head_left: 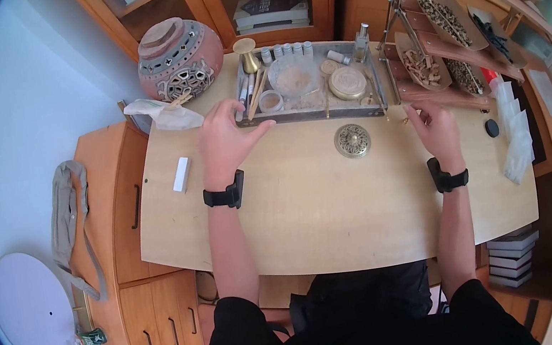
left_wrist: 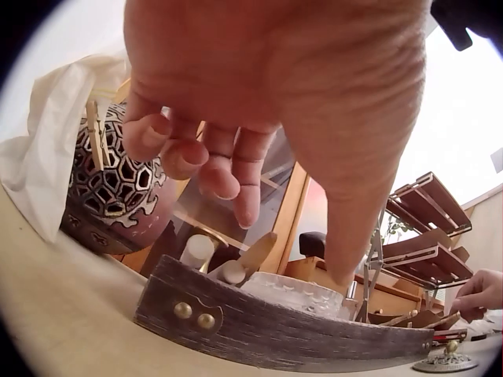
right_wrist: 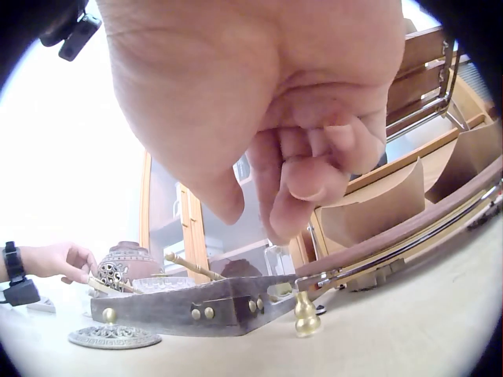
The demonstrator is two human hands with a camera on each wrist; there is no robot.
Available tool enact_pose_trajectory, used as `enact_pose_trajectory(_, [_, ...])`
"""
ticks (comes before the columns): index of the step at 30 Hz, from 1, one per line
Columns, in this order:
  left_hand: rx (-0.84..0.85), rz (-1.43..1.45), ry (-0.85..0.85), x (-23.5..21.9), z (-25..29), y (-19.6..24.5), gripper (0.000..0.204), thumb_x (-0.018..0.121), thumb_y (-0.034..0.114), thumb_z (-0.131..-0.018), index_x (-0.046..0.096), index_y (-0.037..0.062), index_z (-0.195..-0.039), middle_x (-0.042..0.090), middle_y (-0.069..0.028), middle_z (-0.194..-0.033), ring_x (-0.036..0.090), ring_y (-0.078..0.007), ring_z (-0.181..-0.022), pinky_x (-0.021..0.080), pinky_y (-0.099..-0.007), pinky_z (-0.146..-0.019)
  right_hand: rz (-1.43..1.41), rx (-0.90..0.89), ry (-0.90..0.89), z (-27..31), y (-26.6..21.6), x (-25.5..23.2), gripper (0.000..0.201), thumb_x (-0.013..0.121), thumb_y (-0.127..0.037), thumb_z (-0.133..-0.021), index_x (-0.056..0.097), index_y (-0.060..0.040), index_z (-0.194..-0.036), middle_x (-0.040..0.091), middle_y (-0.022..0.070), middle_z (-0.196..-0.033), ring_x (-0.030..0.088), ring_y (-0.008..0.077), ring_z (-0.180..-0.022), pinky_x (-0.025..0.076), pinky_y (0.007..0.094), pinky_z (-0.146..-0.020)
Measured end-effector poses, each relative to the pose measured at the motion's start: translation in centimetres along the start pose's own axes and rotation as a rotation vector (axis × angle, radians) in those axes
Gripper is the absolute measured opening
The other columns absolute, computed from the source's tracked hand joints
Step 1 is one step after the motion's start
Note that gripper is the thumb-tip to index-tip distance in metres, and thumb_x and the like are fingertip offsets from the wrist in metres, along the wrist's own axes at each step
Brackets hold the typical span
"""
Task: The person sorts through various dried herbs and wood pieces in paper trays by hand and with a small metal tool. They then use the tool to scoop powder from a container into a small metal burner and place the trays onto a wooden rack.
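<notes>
My left hand point(head_left: 228, 140) hovers at the front left corner of a dark wooden tray point(head_left: 310, 116), thumb spread from its gently bent fingers. In the left wrist view the fingers point(left_wrist: 216, 177) hang over the tray with nothing between them. Right of the tray is my right hand point(head_left: 439, 136), its fingers loosely curled around nothing and the thumb apart. Below it in the right wrist view a small brass gourd-shaped piece point(right_wrist: 306, 316) stands on the table. A round openwork metal lid point(head_left: 353, 141) with a knob lies between the hands, before the tray.
Inside the tray are a glass dish point(head_left: 294, 77), a round tin point(head_left: 348, 82), small bottles and sticks. A pierced clay pot point(head_left: 179, 54) stands behind left. At right a tiered rack point(head_left: 438, 100) bears paper trays. A white block point(head_left: 181, 174) and black cap point(head_left: 492, 128) lie on the table.
</notes>
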State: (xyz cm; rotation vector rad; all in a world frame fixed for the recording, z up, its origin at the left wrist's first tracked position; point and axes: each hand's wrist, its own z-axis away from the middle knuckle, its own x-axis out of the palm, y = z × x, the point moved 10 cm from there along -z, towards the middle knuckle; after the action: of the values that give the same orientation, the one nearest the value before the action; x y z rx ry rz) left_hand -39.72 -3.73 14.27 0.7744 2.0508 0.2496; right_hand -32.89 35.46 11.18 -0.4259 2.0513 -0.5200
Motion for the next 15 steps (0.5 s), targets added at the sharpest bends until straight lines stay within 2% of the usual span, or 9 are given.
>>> enact_pose_trajectory(2, [0.028, 0.041, 0.062, 0.0, 0.0, -0.1, 0.052, 0.094, 0.039, -0.066, 0.056, 0.004, -0.074, 0.049, -0.0041, -0.063, 0.042, -0.0183, -0.056, 0.037, -0.0339, -0.052, 0.017, 0.014, -0.005, 0.0, -0.1, -0.2, 0.026, 0.074, -0.031, -0.091, 0.075, -0.0042, -0.09, 0.062, 0.0113, -0.061, 0.059, 0.0265, -0.052, 0.044, 0.0375, -0.05])
enact_pose_trajectory(3, [0.026, 0.041, 0.063, 0.1, 0.1, 0.1, 0.052, 0.094, 0.039, -0.066, 0.056, 0.004, -0.074, 0.049, -0.0041, -0.063, 0.042, -0.0183, -0.056, 0.037, -0.0339, -0.052, 0.019, 0.01, -0.008, 0.0, -0.2, -0.3, 0.026, 0.074, -0.03, -0.091, 0.075, -0.0042, -0.09, 0.062, 0.0113, -0.062, 0.059, 0.0261, -0.052, 0.044, 0.0374, -0.05])
enact_pose_trajectory(6, [-0.111, 0.041, 0.063, 0.7, 0.0, -1.3, 0.055, 0.093, 0.041, -0.068, 0.053, 0.0039, -0.069, 0.048, -0.002, -0.059, 0.04, -0.016, -0.053, 0.034, -0.0333, -0.05, 0.008, -0.02, 0.01, -0.1, -0.3, -0.2, 0.025, 0.075, -0.029, -0.091, 0.075, -0.004, -0.091, 0.063, 0.0116, -0.064, 0.059, 0.025, -0.053, 0.044, 0.0368, -0.05])
enact_pose_trajectory(8, [-0.32, 0.103, 0.058, 1.3, 0.5, -4.0, 0.052, 0.087, 0.041, -0.078, 0.051, 0.0054, -0.063, 0.053, -0.0036, -0.058, 0.046, -0.0155, -0.047, 0.035, -0.0333, -0.045, -0.004, -0.046, 0.026, -0.2, -0.3, -0.3, 0.024, 0.075, -0.028, -0.091, 0.075, -0.0038, -0.091, 0.063, 0.0118, -0.064, 0.059, 0.0244, -0.053, 0.044, 0.0364, -0.05])
enact_pose_trajectory(9, [-0.324, 0.103, 0.059, 1.6, 0.5, -4.7, 0.052, 0.087, 0.041, -0.078, 0.051, 0.0054, -0.063, 0.053, -0.0036, -0.058, 0.046, -0.0155, -0.047, 0.035, -0.0333, -0.045, -0.002, -0.035, 0.024, -0.1, -0.2, -0.4, 0.023, 0.075, -0.026, -0.091, 0.074, -0.0037, -0.09, 0.063, 0.0119, -0.065, 0.059, 0.0239, -0.053, 0.044, 0.0361, -0.051])
enact_pose_trajectory(11, [-0.418, 0.593, 0.163, 2.0, 0.8, -7.6, 0.047, 0.081, 0.037, -0.088, 0.05, 0.0101, -0.064, 0.047, 0.003, -0.057, 0.04, -0.0082, -0.046, 0.03, -0.0287, -0.044, -0.002, -0.025, 0.021, -0.2, -0.2, -0.4, 0.021, 0.075, -0.025, -0.09, 0.074, -0.0035, -0.09, 0.063, 0.0121, -0.065, 0.058, 0.0234, -0.053, 0.044, 0.0357, -0.051])
enact_pose_trajectory(12, [-0.42, 0.593, 0.164, 1.1, 0.6, -7.9, 0.047, 0.081, 0.037, -0.088, 0.05, 0.0101, -0.064, 0.047, 0.003, -0.057, 0.04, -0.0082, -0.046, 0.03, -0.0287, -0.044, -0.004, -0.007, 0.016, -0.2, 0.0, -0.4, 0.02, 0.076, -0.024, -0.09, 0.074, -0.0037, -0.09, 0.063, 0.0121, -0.065, 0.058, 0.0234, -0.053, 0.044, 0.0356, -0.051])
enact_pose_trajectory(14, [-0.806, 1.01, 0.139, 1.7, 2.2, -10.2, 0.042, 0.074, 0.033, -0.094, 0.046, 0.016, -0.067, 0.041, 0.0074, -0.058, 0.035, -0.0073, -0.047, 0.028, -0.026, -0.046, -0.005, 0.011, 0.013, -0.2, 0.3, -0.4, 0.019, 0.076, -0.023, -0.09, 0.074, -0.0039, -0.09, 0.063, 0.0121, -0.065, 0.058, 0.0234, -0.053, 0.044, 0.0355, -0.051])
enact_pose_trajectory(15, [-0.804, 1.012, 0.139, 1.4, 2.1, -10.7, 0.042, 0.074, 0.033, -0.094, 0.046, 0.016, -0.067, 0.041, 0.0074, -0.058, 0.035, -0.0073, -0.047, 0.028, -0.026, -0.046, 0.006, 0.001, 0.012, -0.2, 0.2, -0.4, 0.019, 0.075, -0.023, -0.09, 0.074, -0.0042, -0.09, 0.062, 0.0119, -0.065, 0.058, 0.0234, -0.053, 0.043, 0.0355, -0.051])
